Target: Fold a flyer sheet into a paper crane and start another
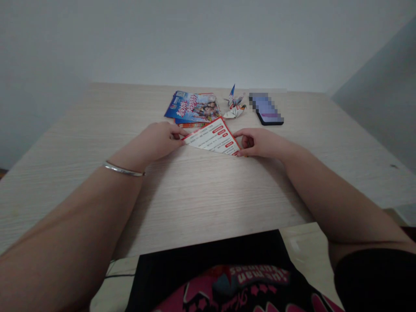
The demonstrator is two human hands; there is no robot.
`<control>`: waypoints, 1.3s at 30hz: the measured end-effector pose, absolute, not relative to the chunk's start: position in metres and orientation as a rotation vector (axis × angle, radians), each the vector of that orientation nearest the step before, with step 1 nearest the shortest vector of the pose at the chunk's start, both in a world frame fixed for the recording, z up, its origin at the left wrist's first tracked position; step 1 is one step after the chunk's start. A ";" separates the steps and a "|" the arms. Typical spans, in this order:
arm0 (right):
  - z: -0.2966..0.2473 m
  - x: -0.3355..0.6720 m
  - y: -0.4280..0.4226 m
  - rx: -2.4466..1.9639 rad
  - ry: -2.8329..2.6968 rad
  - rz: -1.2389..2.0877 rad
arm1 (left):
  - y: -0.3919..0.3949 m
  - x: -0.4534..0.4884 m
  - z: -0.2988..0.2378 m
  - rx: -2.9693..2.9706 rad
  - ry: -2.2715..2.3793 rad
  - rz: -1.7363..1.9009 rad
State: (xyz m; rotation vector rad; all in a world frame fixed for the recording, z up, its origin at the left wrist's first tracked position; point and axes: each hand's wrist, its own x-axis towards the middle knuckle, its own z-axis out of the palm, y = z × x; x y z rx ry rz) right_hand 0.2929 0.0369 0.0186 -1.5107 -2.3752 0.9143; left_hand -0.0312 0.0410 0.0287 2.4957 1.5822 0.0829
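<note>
A printed paper sheet (pixel 214 138), folded into a triangle, is held between my two hands just above or on the table; I cannot tell which. Its long edge faces me, and its red-edged peak points away. My left hand (pixel 162 138) pinches the left corner between thumb and fingers, while my right hand (pixel 256 143) grips the right corner the same way. Small print and red labels cover the white face of the sheet. Right behind it stands a folded paper crane (pixel 234 106) made from similar printed paper.
Several colourful flyers (pixel 191 106) lie stacked behind my left hand. To the right of the crane rests a smartphone (pixel 266 108) with its screen lit and partly blurred. The pale wooden table (pixel 195 190) meets a wall at the back.
</note>
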 end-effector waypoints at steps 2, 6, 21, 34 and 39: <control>0.017 0.292 0.037 -1.501 -2.385 0.864 | 0.040 -0.030 0.028 2.448 1.583 0.133; 0.017 0.292 0.037 -1.440 -2.447 0.796 | 0.040 -0.028 0.024 2.332 1.706 0.230; 0.014 0.290 0.035 -1.285 -2.387 0.470 | 0.029 -0.021 0.025 2.492 1.831 0.353; 0.007 0.277 0.037 -0.997 -2.561 0.430 | 0.016 -0.004 0.025 2.885 1.134 0.408; 0.003 0.283 0.045 -0.853 -2.614 0.385 | 0.018 -0.006 0.019 2.824 0.924 0.157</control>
